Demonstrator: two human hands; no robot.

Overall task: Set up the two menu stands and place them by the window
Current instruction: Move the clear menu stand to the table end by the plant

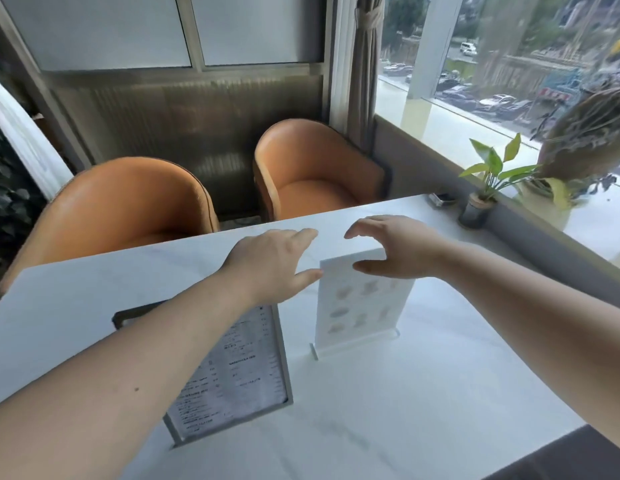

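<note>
Two menu stands stand upright on the white marble table [405,393]. The grey-framed menu stand [239,372] with printed text is at the left, partly hidden behind my left forearm. The clear acrylic menu stand [362,306] with a pale picture card is just to its right. My left hand [270,261] hovers open by the acrylic stand's top left corner, thumb near the edge. My right hand [395,247] is open over its top right corner, fingers spread. Neither hand grips anything.
A small potted plant [481,199] and a small dark dish [442,199] sit at the table's window end. The window sill [475,133] runs along the right. Two orange chairs [312,168] face the table's far side. A dark object [128,317] lies behind my left arm.
</note>
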